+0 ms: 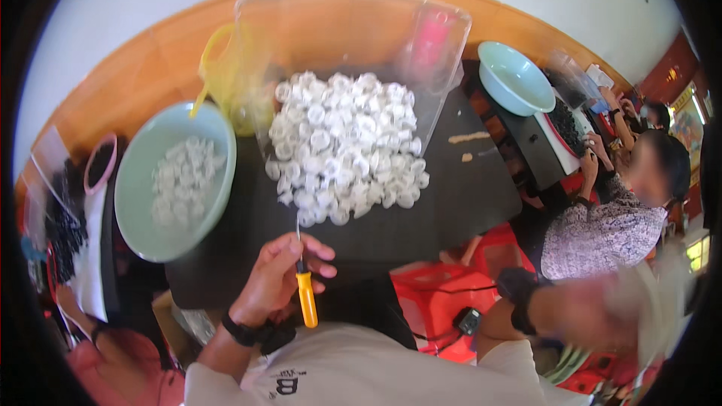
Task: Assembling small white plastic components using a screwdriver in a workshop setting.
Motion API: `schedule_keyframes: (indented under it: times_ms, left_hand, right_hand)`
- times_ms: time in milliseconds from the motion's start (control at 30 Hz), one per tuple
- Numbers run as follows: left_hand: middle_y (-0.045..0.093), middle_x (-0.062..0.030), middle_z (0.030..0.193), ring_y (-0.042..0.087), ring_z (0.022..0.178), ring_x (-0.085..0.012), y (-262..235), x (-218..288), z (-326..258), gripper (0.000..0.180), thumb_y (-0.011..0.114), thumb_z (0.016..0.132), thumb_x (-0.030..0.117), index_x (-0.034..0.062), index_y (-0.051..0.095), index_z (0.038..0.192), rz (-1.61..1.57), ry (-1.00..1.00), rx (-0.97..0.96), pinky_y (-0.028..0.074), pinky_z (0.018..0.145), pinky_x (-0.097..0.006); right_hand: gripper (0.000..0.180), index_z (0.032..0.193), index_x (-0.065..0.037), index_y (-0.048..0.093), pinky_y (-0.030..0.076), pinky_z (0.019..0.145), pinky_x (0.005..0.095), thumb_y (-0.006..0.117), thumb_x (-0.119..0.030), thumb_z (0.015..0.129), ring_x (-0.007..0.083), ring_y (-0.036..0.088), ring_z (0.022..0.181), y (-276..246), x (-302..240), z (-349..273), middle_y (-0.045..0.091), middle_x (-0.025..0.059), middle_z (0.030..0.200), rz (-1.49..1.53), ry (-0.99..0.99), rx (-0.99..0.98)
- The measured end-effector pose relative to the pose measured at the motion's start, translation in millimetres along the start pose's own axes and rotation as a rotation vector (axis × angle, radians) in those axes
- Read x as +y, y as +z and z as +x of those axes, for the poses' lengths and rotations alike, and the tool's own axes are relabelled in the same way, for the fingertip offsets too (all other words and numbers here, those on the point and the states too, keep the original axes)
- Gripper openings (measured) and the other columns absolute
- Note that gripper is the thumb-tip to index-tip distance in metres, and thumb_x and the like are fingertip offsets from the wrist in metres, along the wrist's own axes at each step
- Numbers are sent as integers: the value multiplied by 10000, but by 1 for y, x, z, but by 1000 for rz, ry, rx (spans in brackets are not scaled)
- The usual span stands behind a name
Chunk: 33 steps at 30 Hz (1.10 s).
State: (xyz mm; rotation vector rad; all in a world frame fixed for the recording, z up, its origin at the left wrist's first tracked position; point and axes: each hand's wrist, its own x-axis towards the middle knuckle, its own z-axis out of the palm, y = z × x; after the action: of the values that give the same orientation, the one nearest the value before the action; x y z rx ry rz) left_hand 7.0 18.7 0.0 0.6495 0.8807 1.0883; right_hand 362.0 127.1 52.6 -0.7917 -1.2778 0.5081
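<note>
White caps (342,146) heaped beside green bowl (147,203), screwdriver (304,289) nearby.

A slim screwdriver with a yellow plastic handle and thin metal shaft (303,286) stands nearly upright, tip at twelve o'clock, just short of a heaped pile of small white round plastic caps (342,146) spread on the dark tabletop.

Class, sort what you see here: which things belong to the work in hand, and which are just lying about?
In use:
left hand
yellow-handled screwdriver
heap of white caps
green bowl of white caps
right hand, blurred, off to the side

Lying about:
empty blue bowl
yellow bag
pink cup
</note>
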Motion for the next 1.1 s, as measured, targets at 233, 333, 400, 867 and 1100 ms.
schedule_keyframes:
  times_ms: [233, 333, 400, 867, 1100]
  left_hand:
    - [637, -124, 951, 662, 758, -188, 8, -2, -27, 327, 497, 971, 362, 41, 558, 991, -31, 119, 1, 556, 548, -297]
    - [637, -113, 949, 654, 755, -178, 5, -8, -40, 311, 499, 970, 354, 50, 558, 997, -18, 109, 63, 545, 540, -284]
    - [636, -97, 936, 645, 759, -176, -1, -12, -43, 292, 500, 970, 346, 61, 558, 1001, -30, 127, 74, 530, 552, -284]
    - [650, -120, 995, 664, 853, -225, -27, -13, -60, 297, 509, 971, 326, 46, 593, 1027, -84, 183, 3, 550, 668, -348]
    - [648, -140, 1038, 659, 896, -244, -25, -14, -57, 279, 496, 982, 274, 29, 590, 1075, -109, 149, -24, 543, 723, -356]
  right_hand:
    - [239, 1133, -20, 538, 507, 806, 323, 524, -163, 942, 193, 612, 934, -58, -55, -92, 624, 91, 1043, 60, 130, -202]
    - [234, 1117, -18, 540, 505, 797, 326, 517, -176, 946, 200, 611, 922, -70, -83, -109, 625, 94, 1033, 91, 112, -259]
    - [232, 1107, -17, 542, 503, 790, 328, 513, -184, 949, 205, 610, 913, -74, -91, -104, 625, 97, 1027, 134, 61, -321]
    - [252, 1036, -10, 554, 493, 745, 345, 484, -242, 967, 238, 607, 855, -22, -116, -97, 628, 113, 981, 503, -209, -758]
    - [281, 1000, -6, 560, 488, 722, 353, 469, -271, 976, 255, 606, 826, 23, -111, -108, 629, 121, 958, 758, -247, -1005]
